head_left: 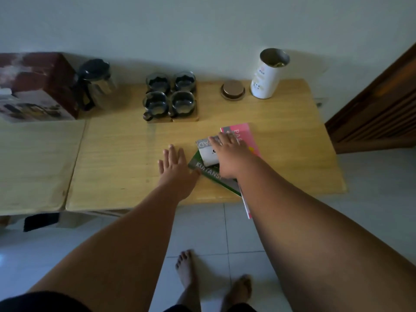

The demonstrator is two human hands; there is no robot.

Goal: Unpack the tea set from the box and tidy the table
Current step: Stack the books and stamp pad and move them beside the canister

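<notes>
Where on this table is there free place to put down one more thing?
Free: the left tabletop in front of the box; the stretch between the teapot, the cups and the left hand; the right side between the canister and the pink book. Crowded: the back row along the wall, and the books under the right hand.

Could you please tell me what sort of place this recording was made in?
Most likely a room in a home: a wooden table against a plain wall, a tiled floor with bare feet on it, and a teapot and cups set out near some books.
</notes>
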